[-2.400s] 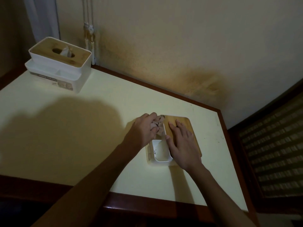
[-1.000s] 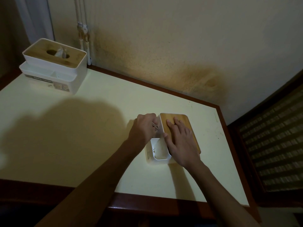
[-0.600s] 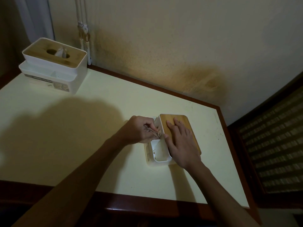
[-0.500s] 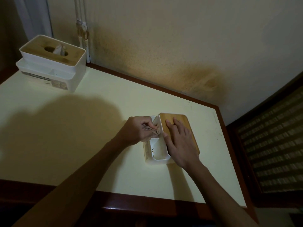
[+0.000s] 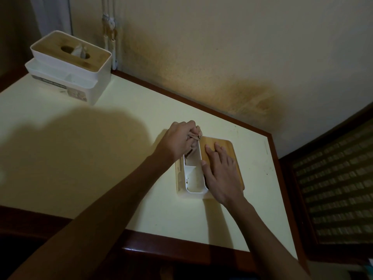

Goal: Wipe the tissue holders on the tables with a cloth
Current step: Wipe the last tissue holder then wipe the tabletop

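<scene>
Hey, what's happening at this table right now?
A person is cleaning a tissue holder lying near the right end of the table. The left hand grips a bunched cloth and pushes it into the far end of the holder's white side tray, while the right hand lies flat on its wooden lid to steady it. Dark specks show in the tray's near compartment. A second tissue holder sits at the far left corner, untouched.

A dim eatery or home: cream table [image 5: 80,158], stained wall [image 5: 242,57], tissue holder [image 5: 70,65].
</scene>
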`<state>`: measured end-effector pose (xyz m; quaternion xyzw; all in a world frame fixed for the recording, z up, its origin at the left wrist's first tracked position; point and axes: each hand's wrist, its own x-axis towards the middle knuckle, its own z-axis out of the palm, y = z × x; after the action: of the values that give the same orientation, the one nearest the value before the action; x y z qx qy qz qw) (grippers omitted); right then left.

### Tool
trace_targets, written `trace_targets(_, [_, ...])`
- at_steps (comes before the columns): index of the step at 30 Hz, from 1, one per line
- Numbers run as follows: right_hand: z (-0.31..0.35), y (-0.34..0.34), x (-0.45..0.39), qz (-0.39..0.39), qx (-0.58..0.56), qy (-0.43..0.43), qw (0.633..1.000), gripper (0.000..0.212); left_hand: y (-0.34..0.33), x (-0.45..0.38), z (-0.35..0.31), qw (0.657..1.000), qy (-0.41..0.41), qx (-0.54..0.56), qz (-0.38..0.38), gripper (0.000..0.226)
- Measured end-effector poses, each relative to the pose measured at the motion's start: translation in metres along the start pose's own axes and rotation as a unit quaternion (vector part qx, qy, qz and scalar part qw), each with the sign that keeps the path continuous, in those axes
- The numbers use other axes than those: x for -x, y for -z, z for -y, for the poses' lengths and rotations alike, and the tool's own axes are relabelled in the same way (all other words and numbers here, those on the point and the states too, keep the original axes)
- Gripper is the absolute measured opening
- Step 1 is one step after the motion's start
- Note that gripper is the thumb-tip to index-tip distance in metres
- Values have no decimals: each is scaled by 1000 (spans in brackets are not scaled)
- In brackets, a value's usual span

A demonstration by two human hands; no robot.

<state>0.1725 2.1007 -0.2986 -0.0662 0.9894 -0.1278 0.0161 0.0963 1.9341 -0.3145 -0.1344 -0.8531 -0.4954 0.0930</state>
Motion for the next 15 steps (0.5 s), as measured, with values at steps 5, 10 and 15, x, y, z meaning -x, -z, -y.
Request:
trace_targets(5, [-1, -1, 1, -5, -6, 0, 1000, 59, 1, 9, 8, 998, -51, -17, 20, 10])
trace_targets(10, [-3, -2, 0, -9, -4, 2, 1000, 64, 6, 10, 11, 994, -92, -10, 60, 14])
trace_targets(15, [-3, -3, -1, -19, -6, 3, 1000, 68, 12, 21, 10, 989, -54, 85, 106, 15])
